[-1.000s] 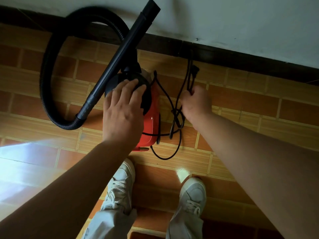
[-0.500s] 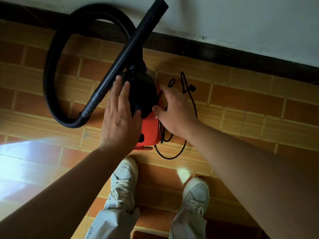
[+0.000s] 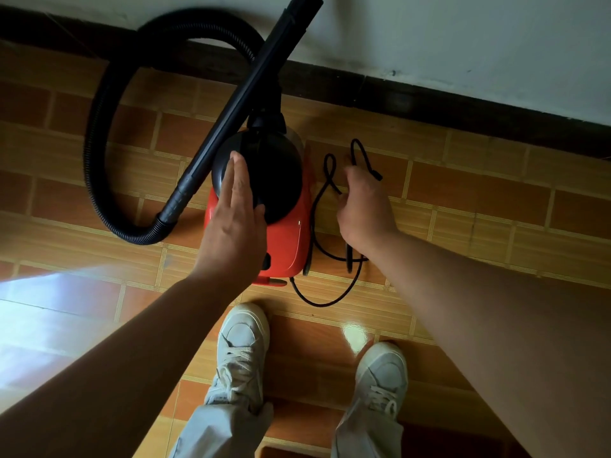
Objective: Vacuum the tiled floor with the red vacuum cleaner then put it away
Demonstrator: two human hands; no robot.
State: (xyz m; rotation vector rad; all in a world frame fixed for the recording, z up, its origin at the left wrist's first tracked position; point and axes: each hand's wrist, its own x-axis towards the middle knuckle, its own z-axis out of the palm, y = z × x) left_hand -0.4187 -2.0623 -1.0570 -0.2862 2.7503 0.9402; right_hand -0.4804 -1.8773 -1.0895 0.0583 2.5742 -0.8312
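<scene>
The red vacuum cleaner point(image 3: 291, 233) stands on the tiled floor point(image 3: 479, 200) close to the wall. Its black wand point(image 3: 251, 87) lies slanted across the black top and leans toward the wall. The ribbed black hose point(image 3: 99, 127) curls in a big loop on the left. My left hand point(image 3: 234, 226) rests flat, fingers straight, on the left side of the black top. My right hand point(image 3: 363, 209) is low beside the vacuum's right side, fingers curled round the black power cord point(image 3: 327, 302), whose loops stick out past my fingertips and trail on the floor.
A white wall point(image 3: 463, 44) with a dark skirting board point(image 3: 429, 104) runs just behind the vacuum. My two white shoes point(image 3: 243, 352) point(image 3: 382, 375) stand directly in front of it. Bright light reflects off the tiles at the left.
My right hand lowered the bundled cord from beside the vacuum down to the floor on its right. My left hand slid from on top of the black lid to its left side.
</scene>
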